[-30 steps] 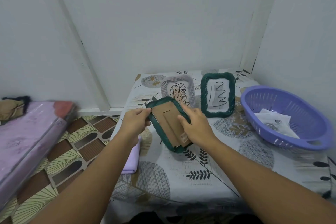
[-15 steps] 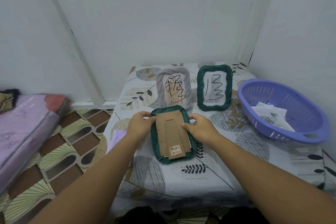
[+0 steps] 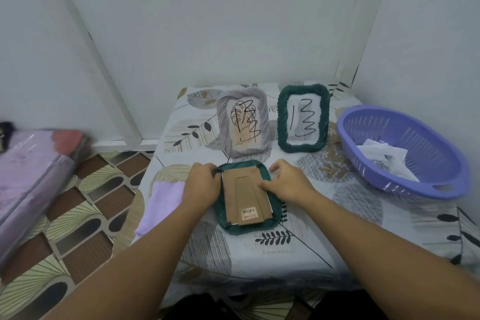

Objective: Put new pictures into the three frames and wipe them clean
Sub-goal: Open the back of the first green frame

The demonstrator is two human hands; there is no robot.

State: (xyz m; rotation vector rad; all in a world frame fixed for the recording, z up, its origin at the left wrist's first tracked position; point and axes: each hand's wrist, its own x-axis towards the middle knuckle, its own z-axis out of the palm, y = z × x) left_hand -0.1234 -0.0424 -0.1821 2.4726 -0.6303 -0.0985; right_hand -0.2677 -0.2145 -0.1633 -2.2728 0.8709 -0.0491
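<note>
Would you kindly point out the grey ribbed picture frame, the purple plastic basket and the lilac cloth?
Grey ribbed picture frame (image 3: 222, 126): head view, its left ribbed border.
Purple plastic basket (image 3: 384, 184): head view, its near slotted wall.
Lilac cloth (image 3: 162, 202): head view, middle of the fabric.

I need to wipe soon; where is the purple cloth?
In the head view, the purple cloth lies at the table's left edge, just left of the left hand and the face-down green frame.

A small barcode sticker (image 3: 249, 213) sits on the cardboard back (image 3: 245, 195) of the face-down green frame (image 3: 272, 221); its print is too small to read. The 2 standing frames carry only scribbles.
</note>
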